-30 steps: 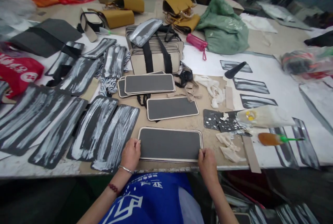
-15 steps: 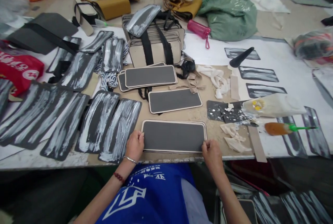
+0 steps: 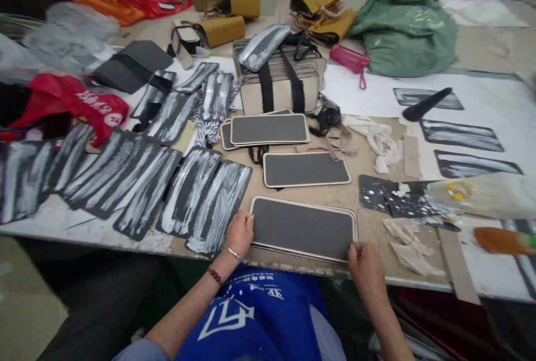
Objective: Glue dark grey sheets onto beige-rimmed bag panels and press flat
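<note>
A dark grey rectangular panel with a beige border (image 3: pixel 304 229) lies at the table's front edge, on top of at least one similar piece. My left hand (image 3: pixel 240 232) pinches its left end, fingers closed. At the opposite end my right hand (image 3: pixel 365 265) grips the near right corner, its fingers also closed. Just beyond lies another bordered panel (image 3: pixel 306 170), and behind that a small overlapping pile of bordered panels (image 3: pixel 269 129). Beside my left hand are dark panels streaked with white glue-like paste (image 3: pixel 220 204).
A strapped stack of beige panels (image 3: pixel 280 93) stands behind. On the right are a paste-spotted dark board (image 3: pixel 377 193), an amber bottle (image 3: pixel 498 240), a black tapered tool (image 3: pixel 427 105) and crumpled tape (image 3: pixel 408 243). Further back sit a pink pouch (image 3: pixel 348 59) and a green bag (image 3: pixel 412 31).
The camera view has turned left, so the table's things appear further right. Both hands stay on the ends of the same panel, which looks slightly more slanted.
</note>
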`<move>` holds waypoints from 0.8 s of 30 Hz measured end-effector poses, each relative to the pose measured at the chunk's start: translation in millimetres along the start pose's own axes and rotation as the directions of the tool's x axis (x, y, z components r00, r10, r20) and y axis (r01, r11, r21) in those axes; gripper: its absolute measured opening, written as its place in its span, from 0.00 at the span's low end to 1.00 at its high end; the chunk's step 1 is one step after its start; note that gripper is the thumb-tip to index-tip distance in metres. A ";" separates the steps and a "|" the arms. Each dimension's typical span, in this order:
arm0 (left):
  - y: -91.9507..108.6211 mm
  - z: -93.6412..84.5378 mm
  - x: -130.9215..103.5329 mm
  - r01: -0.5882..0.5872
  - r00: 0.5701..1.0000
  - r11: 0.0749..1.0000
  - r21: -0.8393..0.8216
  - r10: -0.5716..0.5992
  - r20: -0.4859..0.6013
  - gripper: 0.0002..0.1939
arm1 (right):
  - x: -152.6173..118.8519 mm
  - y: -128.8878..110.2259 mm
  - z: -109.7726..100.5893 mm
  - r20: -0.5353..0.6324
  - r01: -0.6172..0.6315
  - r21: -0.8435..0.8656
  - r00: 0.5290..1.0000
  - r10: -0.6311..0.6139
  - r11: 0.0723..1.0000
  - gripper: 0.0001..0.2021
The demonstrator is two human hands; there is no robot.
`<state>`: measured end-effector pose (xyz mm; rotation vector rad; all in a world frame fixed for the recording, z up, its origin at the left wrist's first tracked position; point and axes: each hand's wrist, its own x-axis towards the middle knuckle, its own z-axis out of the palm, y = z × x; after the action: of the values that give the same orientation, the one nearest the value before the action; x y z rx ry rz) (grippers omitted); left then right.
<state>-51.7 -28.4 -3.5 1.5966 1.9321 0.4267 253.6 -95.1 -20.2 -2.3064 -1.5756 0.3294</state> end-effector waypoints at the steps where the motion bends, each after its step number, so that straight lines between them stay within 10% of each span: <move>1: 0.5 -0.1 0.3 0.010 1.000 1.000 -0.001 -0.010 0.003 0.09 | 0.5 1.6 0.7 0.002 0.006 -0.009 1.000 -0.006 1.000 0.08; 24: -9.7 1.4 9.1 0.086 0.996 0.991 -0.103 -0.083 0.038 0.10 | 0.1 -4.0 -0.1 0.027 0.047 -0.132 0.999 -0.044 0.990 0.08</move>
<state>-59.4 -22.1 -12.5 1.4416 1.9121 0.4552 250.3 -93.7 -18.5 -2.3684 -1.7071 0.2487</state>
